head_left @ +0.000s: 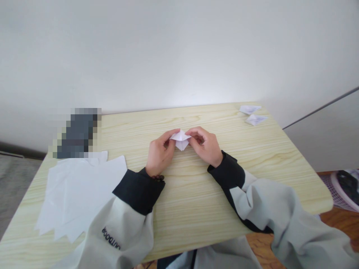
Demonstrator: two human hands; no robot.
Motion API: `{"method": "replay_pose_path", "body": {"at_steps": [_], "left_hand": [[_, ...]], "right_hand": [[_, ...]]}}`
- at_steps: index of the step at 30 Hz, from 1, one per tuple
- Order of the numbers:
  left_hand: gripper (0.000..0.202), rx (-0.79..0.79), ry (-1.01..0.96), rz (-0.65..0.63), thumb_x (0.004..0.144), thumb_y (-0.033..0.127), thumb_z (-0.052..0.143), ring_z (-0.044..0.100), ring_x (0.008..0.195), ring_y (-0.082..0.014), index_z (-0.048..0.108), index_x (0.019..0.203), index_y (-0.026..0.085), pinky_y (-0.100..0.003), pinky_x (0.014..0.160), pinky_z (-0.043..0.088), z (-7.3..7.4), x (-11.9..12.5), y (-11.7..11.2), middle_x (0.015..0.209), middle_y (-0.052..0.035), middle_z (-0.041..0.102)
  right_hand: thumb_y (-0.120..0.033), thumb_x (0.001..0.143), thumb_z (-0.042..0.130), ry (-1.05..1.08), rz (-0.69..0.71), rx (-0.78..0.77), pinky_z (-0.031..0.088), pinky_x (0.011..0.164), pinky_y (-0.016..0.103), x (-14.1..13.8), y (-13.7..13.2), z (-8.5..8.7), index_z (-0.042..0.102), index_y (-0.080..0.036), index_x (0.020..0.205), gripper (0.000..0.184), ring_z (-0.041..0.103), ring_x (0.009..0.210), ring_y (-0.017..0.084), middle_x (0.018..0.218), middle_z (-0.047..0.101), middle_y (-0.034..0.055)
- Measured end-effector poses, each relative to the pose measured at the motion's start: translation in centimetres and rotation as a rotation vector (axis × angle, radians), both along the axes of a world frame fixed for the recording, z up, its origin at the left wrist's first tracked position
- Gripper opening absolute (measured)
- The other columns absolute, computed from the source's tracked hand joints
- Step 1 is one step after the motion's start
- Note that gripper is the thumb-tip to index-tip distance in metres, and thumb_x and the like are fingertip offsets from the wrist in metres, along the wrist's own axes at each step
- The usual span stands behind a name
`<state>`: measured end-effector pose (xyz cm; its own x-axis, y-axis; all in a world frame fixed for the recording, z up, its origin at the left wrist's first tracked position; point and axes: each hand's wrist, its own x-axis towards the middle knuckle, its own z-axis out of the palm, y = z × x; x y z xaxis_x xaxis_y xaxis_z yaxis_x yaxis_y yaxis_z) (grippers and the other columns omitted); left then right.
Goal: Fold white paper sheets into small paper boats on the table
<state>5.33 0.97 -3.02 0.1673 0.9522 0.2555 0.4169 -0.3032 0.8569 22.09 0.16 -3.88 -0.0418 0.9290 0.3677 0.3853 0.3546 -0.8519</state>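
A small folded white paper [181, 143], shaped like a paper boat with a flap spread sideways, is held up over the middle of the table. My left hand [161, 151] pinches its left corner between thumb and fingers. On the opposite corner, my right hand [206, 145] has the same kind of pinch, its other fingers curled in. Two similar folded paper pieces, one [250, 109] behind the other [256, 119], lie at the table's far right corner.
Several white paper sheets [84, 190] overlap on the left of the wooden table [185, 209]. Behind them lies a dark, pixelated object [77, 132]. A white wall [179, 56] borders the table's back edge. A pink basket [339, 190] stands on the floor at right.
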Motion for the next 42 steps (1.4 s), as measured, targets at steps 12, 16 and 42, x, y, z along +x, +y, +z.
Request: {"method": "replay_pose_path", "body": {"at_steps": [12,16,42], "left_hand": [[0.033,-0.002,0.011,-0.013,0.085,0.024,0.050,0.063,0.079,-0.0158,0.066,0.114,0.019,-0.026,0.075,0.048,-0.1,0.1,0.1,0.101,-0.0040,0.072],[0.036,-0.030,0.019,-0.005,0.087,0.028,0.049,0.056,0.064,-0.0120,0.063,0.119,0.018,-0.023,0.062,0.044,-0.1,0.1,0.0,0.087,-0.0031,0.071],[0.042,-0.184,-0.166,-0.038,0.084,0.030,0.038,0.058,0.080,-0.0188,0.062,0.116,0.016,-0.031,0.077,0.044,1.2,-0.4,0.2,0.084,-0.0028,0.069]], "right_hand": [[-0.018,0.082,0.051,-0.012,0.018,0.003,0.047,0.063,0.025,0.3,0.2,-0.3,0.060,-0.020,0.095,0.016,0.067,0.075,0.015,0.087,0.072,0.0020],[-0.020,0.083,0.053,-0.009,0.007,0.021,0.047,0.063,0.025,0.3,0.2,-0.4,0.061,-0.020,0.096,0.016,0.067,0.076,0.014,0.088,0.072,0.0022],[-0.015,0.085,0.052,-0.018,0.082,0.139,0.052,0.075,0.028,0.6,0.1,0.1,0.067,-0.020,0.097,0.020,0.066,0.085,0.015,0.098,0.071,0.0044]]}}
